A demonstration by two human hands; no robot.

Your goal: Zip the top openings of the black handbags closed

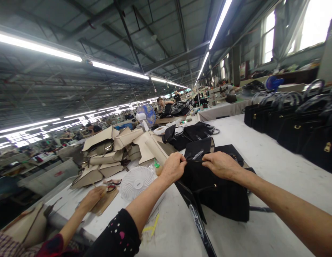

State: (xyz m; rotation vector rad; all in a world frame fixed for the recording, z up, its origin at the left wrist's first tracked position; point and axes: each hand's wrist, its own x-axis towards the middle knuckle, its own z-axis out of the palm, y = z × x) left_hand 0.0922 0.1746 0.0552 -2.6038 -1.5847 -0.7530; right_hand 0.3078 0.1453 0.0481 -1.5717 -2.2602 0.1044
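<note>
A black bag (222, 194) lies on the white table in front of me, with a small gold-coloured fitting on its side. At the bag's upper edge, my left hand (174, 167) pinches the black material from the left. My right hand (219, 165) grips the same edge a short way to the right, thumb and fingers pressed together. Between the two hands runs a short dark stretch of that edge. A plastic-wrapped black strap (199, 226) hangs down over the table below the bag.
A white fan (136, 182) and a green-tipped bottle (157, 167) stand left of the bag. Beige bag pieces (104, 159) are piled behind. Another person's hand (95, 196) is at a brown board on the left. Black bags (286, 125) line the right side.
</note>
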